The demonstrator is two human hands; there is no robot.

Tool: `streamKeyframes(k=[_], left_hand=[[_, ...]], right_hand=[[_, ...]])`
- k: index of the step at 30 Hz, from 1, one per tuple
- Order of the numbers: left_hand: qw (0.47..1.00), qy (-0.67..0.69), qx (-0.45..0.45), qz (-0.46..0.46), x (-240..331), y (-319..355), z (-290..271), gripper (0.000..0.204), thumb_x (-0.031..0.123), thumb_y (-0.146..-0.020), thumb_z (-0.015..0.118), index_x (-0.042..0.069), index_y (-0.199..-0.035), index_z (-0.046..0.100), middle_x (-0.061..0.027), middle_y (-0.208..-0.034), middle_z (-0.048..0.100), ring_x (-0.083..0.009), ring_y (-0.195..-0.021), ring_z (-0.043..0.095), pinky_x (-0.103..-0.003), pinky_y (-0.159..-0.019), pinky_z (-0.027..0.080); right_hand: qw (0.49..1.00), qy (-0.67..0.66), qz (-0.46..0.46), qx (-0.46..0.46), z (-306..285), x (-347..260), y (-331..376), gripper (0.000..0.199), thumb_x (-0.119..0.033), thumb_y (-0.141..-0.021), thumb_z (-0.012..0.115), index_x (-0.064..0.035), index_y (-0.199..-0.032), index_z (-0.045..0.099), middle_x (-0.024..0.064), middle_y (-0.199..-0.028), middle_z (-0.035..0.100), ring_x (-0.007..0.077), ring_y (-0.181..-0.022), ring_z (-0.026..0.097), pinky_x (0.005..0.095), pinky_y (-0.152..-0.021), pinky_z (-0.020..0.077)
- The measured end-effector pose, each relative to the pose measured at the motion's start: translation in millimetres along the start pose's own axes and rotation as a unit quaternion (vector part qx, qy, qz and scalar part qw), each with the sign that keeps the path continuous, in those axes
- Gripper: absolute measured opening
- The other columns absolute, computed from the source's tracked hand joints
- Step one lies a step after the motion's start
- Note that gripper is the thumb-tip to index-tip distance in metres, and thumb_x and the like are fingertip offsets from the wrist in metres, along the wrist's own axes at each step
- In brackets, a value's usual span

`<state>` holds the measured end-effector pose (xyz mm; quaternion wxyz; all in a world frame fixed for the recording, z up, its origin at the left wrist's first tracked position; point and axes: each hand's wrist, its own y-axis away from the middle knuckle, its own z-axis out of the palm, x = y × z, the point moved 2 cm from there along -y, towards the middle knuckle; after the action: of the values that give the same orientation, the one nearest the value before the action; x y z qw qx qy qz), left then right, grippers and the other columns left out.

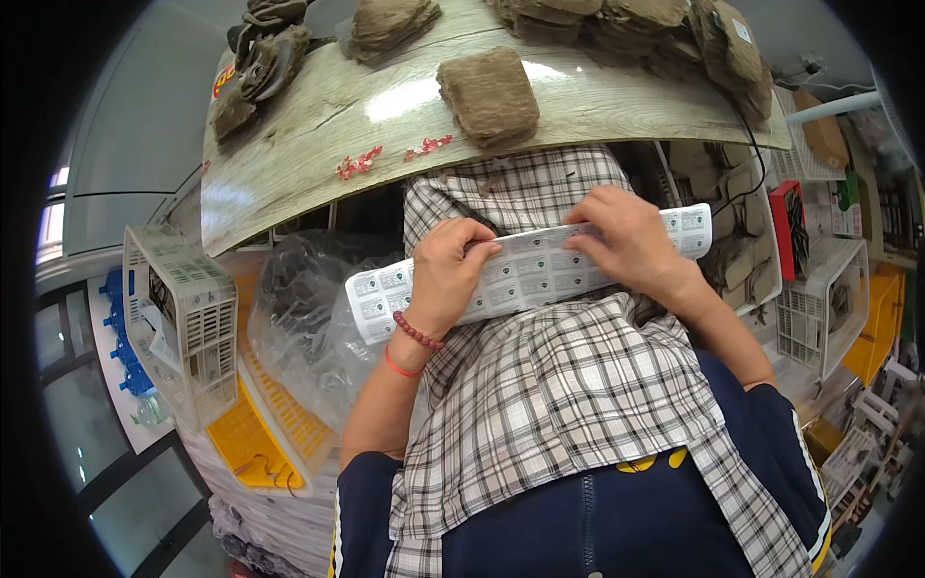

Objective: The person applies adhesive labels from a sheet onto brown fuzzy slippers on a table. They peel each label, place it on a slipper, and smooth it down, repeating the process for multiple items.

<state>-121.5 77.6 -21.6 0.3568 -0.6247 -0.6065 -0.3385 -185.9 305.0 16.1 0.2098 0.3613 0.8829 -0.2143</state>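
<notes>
- The sheet of small white stickers (525,270) lies across the person's lap, just below the near edge of the wood-grain table (318,125), resting on a plaid cloth (559,385) that drapes over the knees.
- The left hand (445,275) grips the sheet left of its middle: the fingers curl over the top edge and press down onto the stickers, closed on the sheet. Red bead and cord bracelets (414,337) circle that wrist.
- The right hand (631,241) lies on the right half of the sheet, fingers bent and held together, their tips pressing on the stickers near the upper edge; whether a single sticker is pinched I cannot tell.
- On the table, a brown fibrous pad (488,94) sits alone near the edge, with more such pads piled along the far side.
- Two clusters of small red bits (358,164) lie on the tabletop near the edge.
- To the left, a white slotted crate (183,318) stands tilted beside a clear plastic bag of dark parts (303,318), above a yellow crate (255,433).
</notes>
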Motion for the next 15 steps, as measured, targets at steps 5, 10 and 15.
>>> streamKeyframes(k=[5,10,15], left_hand=[[1.000,0.018,-0.005,0.017,4.1,-2.0,2.9,0.009,0.003,-0.079,0.071,-0.002,-0.086,0.068,-0.0095,-0.079,0.064,-0.0187,-0.072,0.061,-0.029,-0.066,0.048],[0.993,-0.075,0.053,0.072,-1.1,9.9,-23.5,0.014,0.004,-0.076,0.073,-0.001,-0.088,0.069,-0.0104,-0.083,0.066,-0.0202,-0.075,0.064,-0.030,-0.069,0.050],[0.999,-0.022,0.042,-0.013,-13.6,19.7,-29.5,0.013,0.001,-0.076,0.072,-0.002,-0.088,0.068,-0.0102,-0.083,0.067,-0.0189,-0.075,0.065,-0.029,-0.070,0.051]], right_hand=[[0.999,-0.037,-0.021,-0.006,34.9,-28.3,-17.6,0.014,-0.013,-0.076,0.075,-0.0074,-0.084,0.065,0.0060,-0.081,0.060,0.0252,-0.080,0.062,0.0371,-0.067,0.0506],[0.998,-0.045,0.033,0.005,40.6,-22.9,-15.5,0.011,-0.011,-0.075,0.075,-0.0070,-0.078,0.064,0.0041,-0.078,0.060,0.0239,-0.079,0.062,0.0373,-0.066,0.0505],[0.999,-0.037,0.029,-0.020,45.3,-27.7,-20.5,0.013,-0.012,-0.075,0.075,-0.0072,-0.078,0.063,0.0048,-0.080,0.061,0.0243,-0.079,0.062,0.0367,-0.067,0.0502]])
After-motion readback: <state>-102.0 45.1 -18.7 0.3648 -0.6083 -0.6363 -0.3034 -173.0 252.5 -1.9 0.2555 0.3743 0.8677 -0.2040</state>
